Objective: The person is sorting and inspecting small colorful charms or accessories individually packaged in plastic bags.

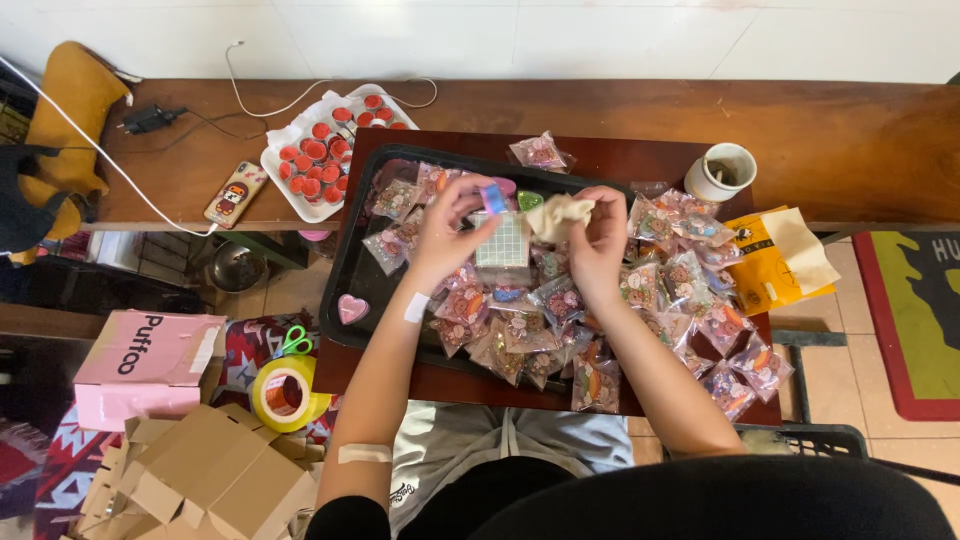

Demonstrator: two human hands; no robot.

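From my remote seat I look straight down on a dark tray [345, 262] resting on a small reddish table [430, 385], heaped with small clear packets [520, 330] of colourful trinkets.

My left hand [448, 232] is raised over the tray's centre, fingers pinched shut on a small blue-and-pink item [494, 197] at about 1 o'clock of the palm; I can't tell exactly what that item is. A checked, grid-patterned square packet [503, 240] hangs just below those fingers, at 3 o'clock of the hand, and seems to be touching them. A white plaster [417, 307] sits on that wrist, and another [364, 453] lies further down the forearm.

My right hand [598, 238] is beside it, close but not touching, closed on a crumpled cream-coloured wad [560, 214] that sticks out at its 10 o'clock, towards the left hand. The two hands face each other with the wad and the checked packet between them.

Around them: a pink heart-shaped piece [352, 308] lies on bare tray at 8 o'clock of the left hand. More packets spill off the tray towards 4 o'clock, onto the table. At 1 o'clock of the right hand stands a white cup [722, 171], and at 3 o'clock a yellow pouch [770, 265]. At 10 o'clock of the tray, on the wooden bench [850, 130], sits a white tray of red-lidded pots [318, 150], with a phone [236, 194] beside it. Down at 8 o'clock are a roll of yellow tape [285, 393], green-handled scissors [294, 341], a pink box [145, 365] and flat cardboard boxes [215, 470].
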